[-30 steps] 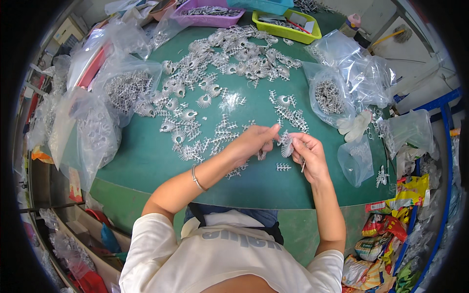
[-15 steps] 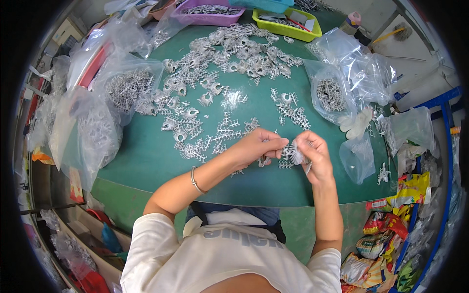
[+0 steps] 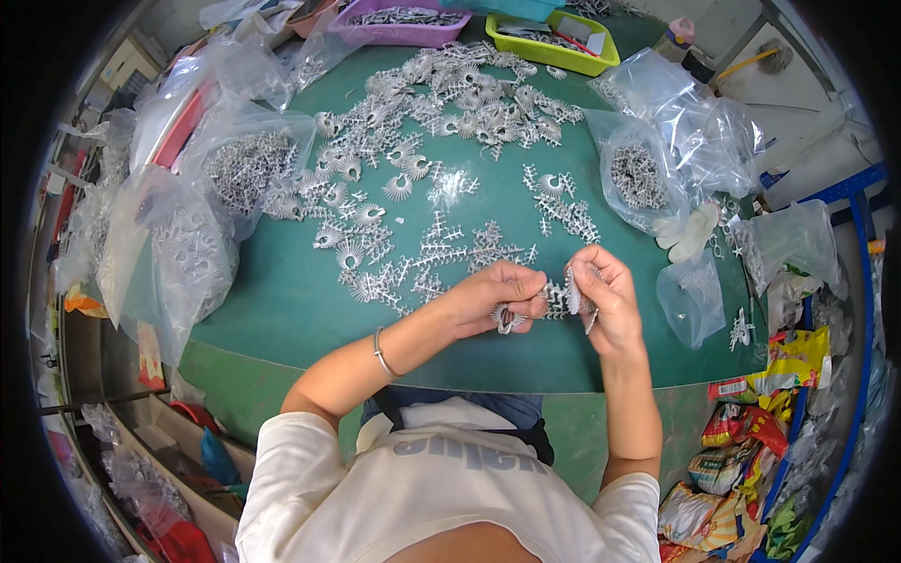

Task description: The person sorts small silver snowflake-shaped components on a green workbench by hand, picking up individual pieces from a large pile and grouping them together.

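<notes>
Both hands meet over the near edge of the green desk (image 3: 282, 310), approx. centre of view. Left hand (image 3: 488, 298) has its grip closed, fingers curled round a small silver comb-like metal part (image 3: 510, 319) that pokes out below the knuckles; a thin bracelet (image 3: 380, 352) sits on that wrist. Right hand (image 3: 605, 298) is also closed, thumb and fingers pinching a cluster of the same silver toothed parts (image 3: 561, 298), held just above the desk surface btw. the two hands, touching both. Something thin sticks down from the right hand's lower edge; can't tell what it is. Beyond the hands, loose silver pieces (image 3: 441, 244) lie scattered across the desk middle, w/ a denser heap (image 3: 469, 94) toward the far side. Clear plastic bags of parts (image 3: 246, 169) sit at the left; another filled bag (image 3: 638, 178) at the right, and a small mostly empty bag (image 3: 693, 298) just right of the right hand. A white glove (image 3: 690, 233) lies near it. Purple tray (image 3: 413, 21) and yellow-green tray (image 3: 554, 42) at the far edge.
</notes>
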Available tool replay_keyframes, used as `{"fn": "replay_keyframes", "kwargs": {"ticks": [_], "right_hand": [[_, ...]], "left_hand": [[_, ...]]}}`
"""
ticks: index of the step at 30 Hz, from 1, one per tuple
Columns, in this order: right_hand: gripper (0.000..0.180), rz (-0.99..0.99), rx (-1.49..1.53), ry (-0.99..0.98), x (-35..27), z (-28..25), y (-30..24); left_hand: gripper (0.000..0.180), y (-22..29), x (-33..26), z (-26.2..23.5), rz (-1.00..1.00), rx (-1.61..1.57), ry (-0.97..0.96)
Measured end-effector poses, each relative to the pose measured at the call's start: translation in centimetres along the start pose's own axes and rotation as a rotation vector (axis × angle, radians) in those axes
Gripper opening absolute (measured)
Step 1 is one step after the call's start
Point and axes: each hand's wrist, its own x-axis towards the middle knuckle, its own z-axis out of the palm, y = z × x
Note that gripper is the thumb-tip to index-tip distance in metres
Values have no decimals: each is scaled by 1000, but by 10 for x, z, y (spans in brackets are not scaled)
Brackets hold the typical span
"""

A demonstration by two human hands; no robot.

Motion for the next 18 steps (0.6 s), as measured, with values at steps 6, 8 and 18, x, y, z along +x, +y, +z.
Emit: {"fn": "replay_keyframes", "kwargs": {"ticks": [6,8,18], "right_hand": [[8,-73,32,91,-8,11,9],[8,-74,66,119,-8,12,9],[9,-49,74,167,-13,16,9]], "left_hand": [[42,-3,-6,17,-204,18,144],[42,-2,-8,21,-108,59,191],[33,1,-17,33,279,741,363]]}}
